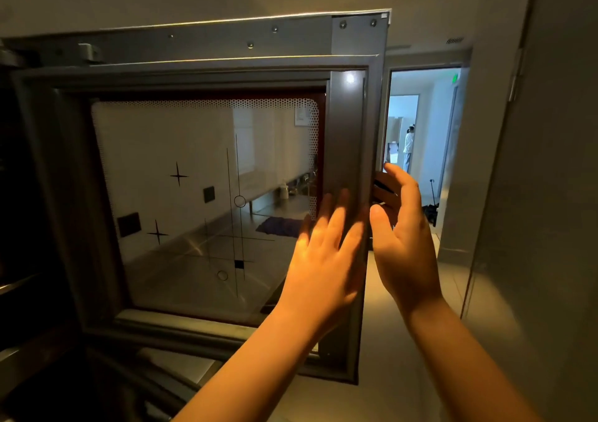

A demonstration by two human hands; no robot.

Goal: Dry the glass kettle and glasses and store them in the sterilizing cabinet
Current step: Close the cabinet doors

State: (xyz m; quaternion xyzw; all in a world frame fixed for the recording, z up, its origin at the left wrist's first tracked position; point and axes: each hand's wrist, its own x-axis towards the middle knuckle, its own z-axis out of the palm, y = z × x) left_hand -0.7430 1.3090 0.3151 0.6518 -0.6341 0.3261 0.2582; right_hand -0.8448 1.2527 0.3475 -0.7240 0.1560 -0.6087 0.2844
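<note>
We stand before the sterilizing cabinet (38,195), whose dark interior lies at the far left, and its door (200,75) swings open toward us, hinged on the left. The door has a grey frame and a glass pane (181,201) printed with thin lines, stars, small squares and circles, with a dotted border at its edge. Through the pane we see a steel counter (200,253) with a dark blue cloth (280,226) lying on it, and a few small items further back that are too small to make out. We cannot see the glass kettle or the glasses anywhere; if they sit inside the cabinet, that part is too dark to tell.

Our left hand (323,259) lies flat against the inner face of the door near its free edge, fingers straight and spread, grasping nothing; it is slightly blurred. Our right hand (404,227) is at the free edge itself, palm turned toward the door, fingers loosely extended and the thumb near the frame; a dark bit shows between the fingers and the edge, but we cannot tell whether the hand grips anything there.

To the right a doorway (420,123) opens onto a bright room where a person in white (408,146) stands far off. A pale wall (534,195) fills the right side
</note>
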